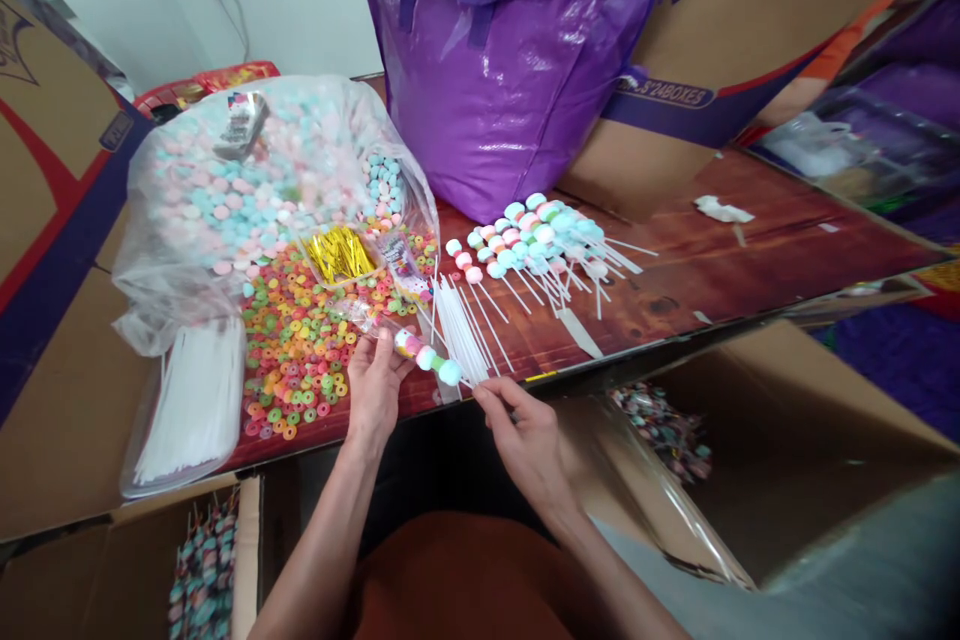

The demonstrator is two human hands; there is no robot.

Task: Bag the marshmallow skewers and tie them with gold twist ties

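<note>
My right hand (521, 430) pinches the white stick of a candy skewer (449, 372), threaded with pastel marshmallows and green and pink pieces. My left hand (377, 382) has its fingers closed on a clear plastic bag (367, 318) with a printed patch. The skewer's far end lies partly inside the bag's mouth; the near marshmallow is outside it. Just beyond my hands, a bundle of bare white sticks (461, 325) rests on the table. Finished-looking skewers (544, 230) are piled to the right of it. Loose gummy rings (289, 350) spread out left of my left hand.
A large plastic bag of marshmallows (247, 180) stands at the back left, near gold twist ties (339, 254) and a tray of white sticks (191, 400). A purple bag (502, 70) stands behind. Open cartons with wrapped skewers (206, 570) sit below the table edge (615, 360).
</note>
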